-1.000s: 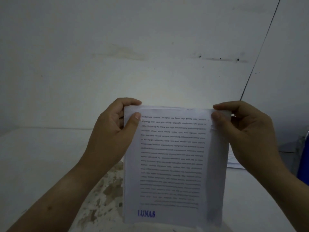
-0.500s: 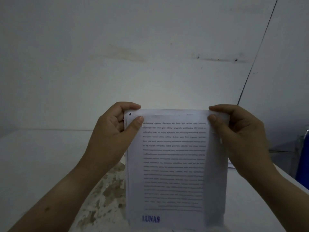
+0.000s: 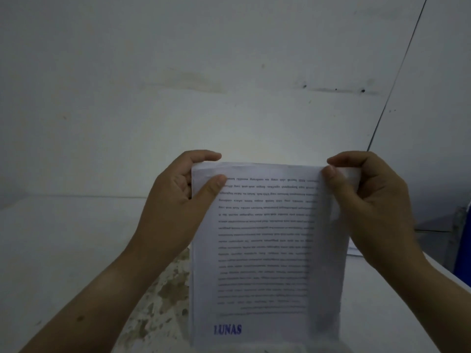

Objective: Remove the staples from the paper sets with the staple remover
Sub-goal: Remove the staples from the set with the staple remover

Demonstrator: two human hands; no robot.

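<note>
A set of white printed sheets [image 3: 265, 245] stands upright in front of me, its text upside down and a blue "LUNAS" stamp near the bottom. My left hand [image 3: 175, 205] pinches the top left corner, thumb on the front and fingers behind. At the top right corner, my right hand [image 3: 367, 200] pinches the sheets the same way. The paper's bottom edge reaches down to the white table [image 3: 63, 250]. No staple remover or staple is visible.
The table has a worn, speckled patch [image 3: 165, 296] just left of the paper. More white sheets [image 3: 355, 249] lie on the table behind my right hand. A blue object [image 3: 462, 240] stands at the right edge. A white wall rises behind.
The paper set has shifted slightly between the frames while both hands keep their grip on the top corners. The small dark mark at the top left corner is hidden now.
</note>
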